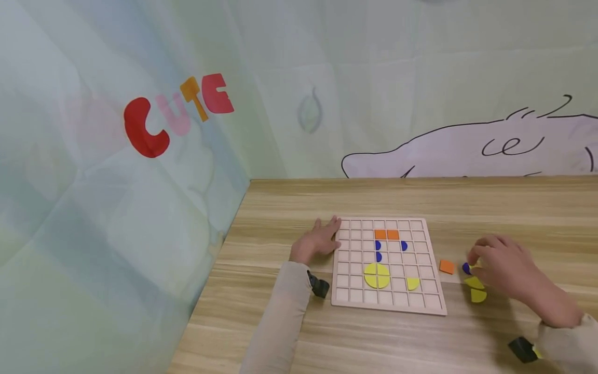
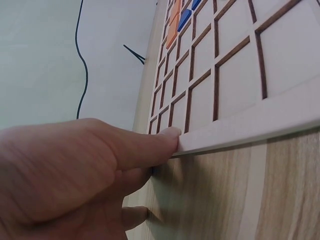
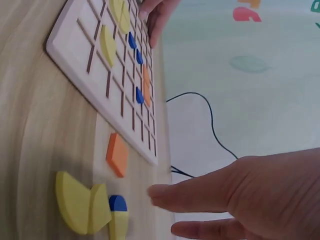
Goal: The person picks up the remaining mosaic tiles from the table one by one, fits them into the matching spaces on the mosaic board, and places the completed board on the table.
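A white grid board (image 1: 357,298) lies on the wooden table. My left hand (image 1: 317,241) rests at its left edge, thumb (image 2: 162,145) touching the rim and fingers loosely extended. To the board's right, my right hand (image 1: 506,267) hovers over loose pieces, its thumb and fingers apart with nothing between them. Below it are a blue half-round piece (image 3: 118,203) and several yellow quarter-round pieces (image 3: 72,205); the hand partly covers them in the head view. An orange square (image 1: 446,267) lies between the board and these pieces.
On the board sit two orange squares (image 1: 386,235), three blue half-rounds (image 1: 378,245), a yellow circle (image 1: 383,269) made of quarter pieces, and a lone yellow quarter (image 1: 413,283). A printed curtain (image 1: 299,67) hangs behind and left of the table (image 1: 280,202).
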